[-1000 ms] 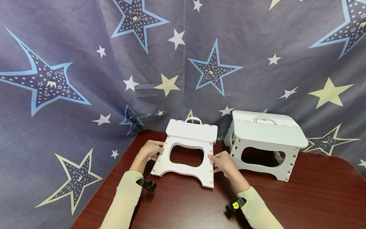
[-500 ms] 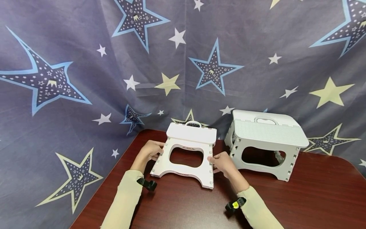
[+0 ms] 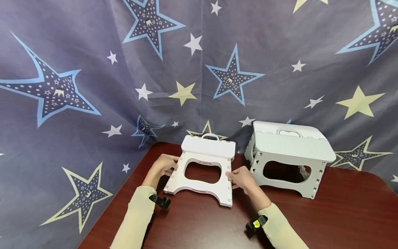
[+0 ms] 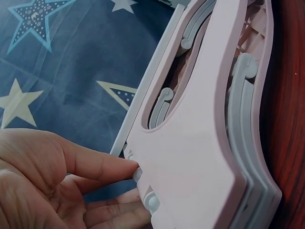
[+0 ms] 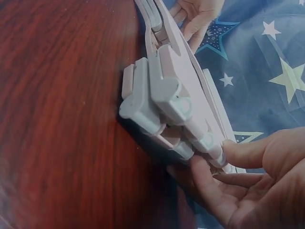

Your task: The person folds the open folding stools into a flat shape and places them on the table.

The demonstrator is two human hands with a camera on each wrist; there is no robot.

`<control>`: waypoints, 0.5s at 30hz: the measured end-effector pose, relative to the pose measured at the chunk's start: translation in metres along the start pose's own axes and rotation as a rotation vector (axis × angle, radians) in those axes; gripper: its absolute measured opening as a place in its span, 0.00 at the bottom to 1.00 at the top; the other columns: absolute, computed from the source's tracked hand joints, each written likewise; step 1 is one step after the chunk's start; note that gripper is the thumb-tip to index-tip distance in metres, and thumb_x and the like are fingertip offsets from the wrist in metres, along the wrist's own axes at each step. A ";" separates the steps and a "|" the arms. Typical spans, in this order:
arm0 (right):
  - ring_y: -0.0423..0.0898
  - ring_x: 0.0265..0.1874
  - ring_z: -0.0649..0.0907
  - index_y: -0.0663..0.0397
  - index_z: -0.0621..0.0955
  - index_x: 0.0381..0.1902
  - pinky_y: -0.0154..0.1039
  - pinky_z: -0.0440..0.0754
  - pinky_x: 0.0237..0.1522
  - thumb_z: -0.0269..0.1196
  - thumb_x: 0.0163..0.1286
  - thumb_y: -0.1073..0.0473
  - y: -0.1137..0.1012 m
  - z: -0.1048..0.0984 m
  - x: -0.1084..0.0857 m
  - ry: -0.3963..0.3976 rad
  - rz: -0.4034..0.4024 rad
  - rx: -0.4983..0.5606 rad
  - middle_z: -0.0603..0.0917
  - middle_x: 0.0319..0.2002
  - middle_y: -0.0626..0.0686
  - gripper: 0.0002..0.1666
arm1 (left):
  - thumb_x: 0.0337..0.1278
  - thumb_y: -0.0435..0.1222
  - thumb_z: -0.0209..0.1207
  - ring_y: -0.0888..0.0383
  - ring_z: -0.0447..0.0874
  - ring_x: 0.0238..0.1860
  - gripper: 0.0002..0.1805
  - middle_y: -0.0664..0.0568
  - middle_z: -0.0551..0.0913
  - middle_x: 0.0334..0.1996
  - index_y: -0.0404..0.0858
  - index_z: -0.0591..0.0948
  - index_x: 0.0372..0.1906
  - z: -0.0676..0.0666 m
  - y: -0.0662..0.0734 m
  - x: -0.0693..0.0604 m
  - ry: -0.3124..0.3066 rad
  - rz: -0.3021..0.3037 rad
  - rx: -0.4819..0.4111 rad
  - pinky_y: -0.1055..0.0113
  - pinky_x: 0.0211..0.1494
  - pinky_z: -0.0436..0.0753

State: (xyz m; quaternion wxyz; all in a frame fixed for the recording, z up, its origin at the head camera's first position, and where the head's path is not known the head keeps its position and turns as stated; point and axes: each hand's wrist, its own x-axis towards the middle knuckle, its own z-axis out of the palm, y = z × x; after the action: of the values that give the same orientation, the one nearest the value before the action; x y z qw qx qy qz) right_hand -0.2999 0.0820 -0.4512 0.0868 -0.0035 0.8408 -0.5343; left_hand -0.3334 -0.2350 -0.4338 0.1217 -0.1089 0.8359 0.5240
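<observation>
A white-to-pale-pink folding step stool point(image 3: 199, 190) leans back on the table with its legs folded flat and its handle at the top. My left hand point(image 3: 164, 164) pinches its left edge, thumb on the front face and fingers at the side and behind. My right hand point(image 3: 244, 178) grips the opposite edge in the same manner. In the left wrist view, the thumb of the left hand point(image 4: 95, 164) presses near a grey hinge of the stool point(image 4: 190, 152). The right wrist view has the right hand's fingers point(image 5: 214, 188) around the hinged edge, partly hidden behind the stool point(image 5: 171, 90).
To the right stands a larger, unfolded pale stool point(image 3: 289, 141), close beside my right hand. Both stools are on a dark red wooden table point(image 3: 199, 228). A star-patterned curtain point(image 3: 102, 86) hangs close behind and along the left side.
The top of the stool has dropped slightly, so its handle sits lower. Both hands keep their grip at nearly the same spots. The larger stool has stayed put.
</observation>
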 end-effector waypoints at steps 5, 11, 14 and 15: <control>0.45 0.28 0.82 0.77 0.86 0.36 0.46 0.90 0.33 0.62 0.73 0.64 0.002 0.002 0.001 -0.017 0.004 -0.018 0.82 0.35 0.57 0.15 | 0.60 0.24 0.59 0.47 0.89 0.37 0.28 0.36 0.86 0.48 0.34 0.78 0.67 0.000 -0.005 0.000 -0.011 -0.016 0.012 0.54 0.43 0.88; 0.45 0.28 0.85 0.78 0.85 0.35 0.47 0.90 0.33 0.62 0.74 0.65 -0.004 0.002 0.004 -0.027 0.011 -0.033 0.84 0.35 0.61 0.15 | 0.59 0.23 0.60 0.47 0.89 0.37 0.27 0.35 0.86 0.49 0.34 0.79 0.66 -0.002 0.000 0.004 -0.028 -0.031 0.009 0.55 0.42 0.88; 0.46 0.29 0.86 0.76 0.85 0.33 0.46 0.90 0.33 0.62 0.73 0.65 -0.007 0.001 0.005 -0.013 0.014 -0.057 0.85 0.35 0.60 0.15 | 0.59 0.23 0.59 0.47 0.88 0.38 0.28 0.35 0.85 0.52 0.34 0.78 0.67 -0.003 0.003 0.006 -0.032 -0.034 0.019 0.54 0.43 0.88; 0.47 0.30 0.86 0.76 0.85 0.34 0.46 0.90 0.32 0.62 0.73 0.65 -0.008 0.001 0.006 -0.014 0.011 -0.068 0.85 0.35 0.61 0.15 | 0.59 0.23 0.59 0.46 0.88 0.38 0.28 0.34 0.85 0.52 0.34 0.78 0.67 -0.003 0.004 0.006 -0.032 -0.036 0.021 0.54 0.44 0.88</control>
State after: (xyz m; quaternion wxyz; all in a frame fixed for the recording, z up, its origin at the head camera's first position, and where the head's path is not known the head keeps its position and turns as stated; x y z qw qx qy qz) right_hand -0.3059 0.0770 -0.4456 0.0953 -0.0055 0.8578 -0.5051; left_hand -0.3410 -0.2366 -0.4308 0.1458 -0.1140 0.8373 0.5145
